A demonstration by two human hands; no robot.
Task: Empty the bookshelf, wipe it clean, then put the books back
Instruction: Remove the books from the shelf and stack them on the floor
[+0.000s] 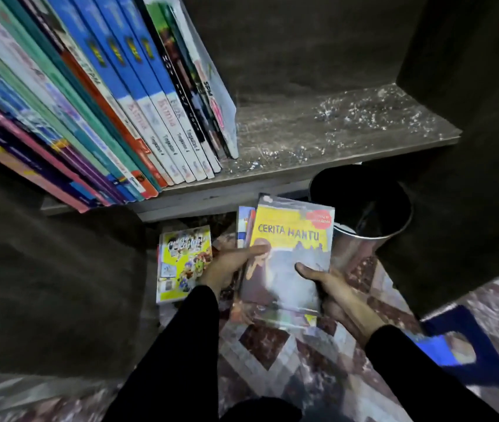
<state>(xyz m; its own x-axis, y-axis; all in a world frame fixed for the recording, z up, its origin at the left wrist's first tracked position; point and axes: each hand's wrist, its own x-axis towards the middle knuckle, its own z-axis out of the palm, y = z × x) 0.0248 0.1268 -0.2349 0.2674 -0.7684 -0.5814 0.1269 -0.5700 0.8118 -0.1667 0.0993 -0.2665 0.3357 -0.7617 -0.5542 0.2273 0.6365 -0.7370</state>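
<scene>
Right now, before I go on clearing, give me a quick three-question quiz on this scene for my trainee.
1. True or false: the shelf is fully emptied.
2. Which grips the yellow book? A) left hand only B) right hand only C) both hands
3. Fill in: the metal bin stands to the ___ of the held book.
Key: 1 false, a row of books leans on it; 2 C; 3 right.
</scene>
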